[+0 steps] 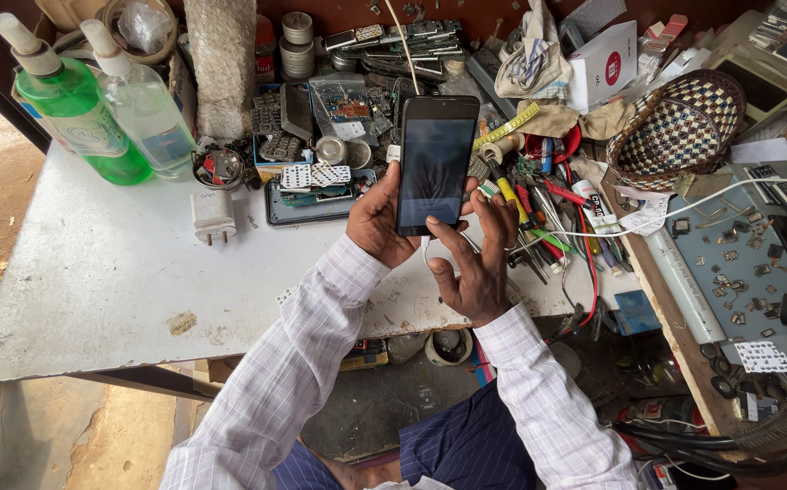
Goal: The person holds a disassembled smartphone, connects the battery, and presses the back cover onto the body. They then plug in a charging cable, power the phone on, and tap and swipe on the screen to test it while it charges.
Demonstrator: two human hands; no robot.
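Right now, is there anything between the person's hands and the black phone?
Nothing visible. The left hand already holds the black phone by its left edge, above the white table. The right hand is at its lower end, thumb on the screen.

Both forearms, in white-and-lilac checked cotton sleeves, extend forward and converge at centre. The left hand (377,224) is raised, palm turned inward, fingers curled in a firm grasp with the thumb lying along the near side. The right hand (477,265) sits just beside it, fingers spread, thumb extended up and leftward.
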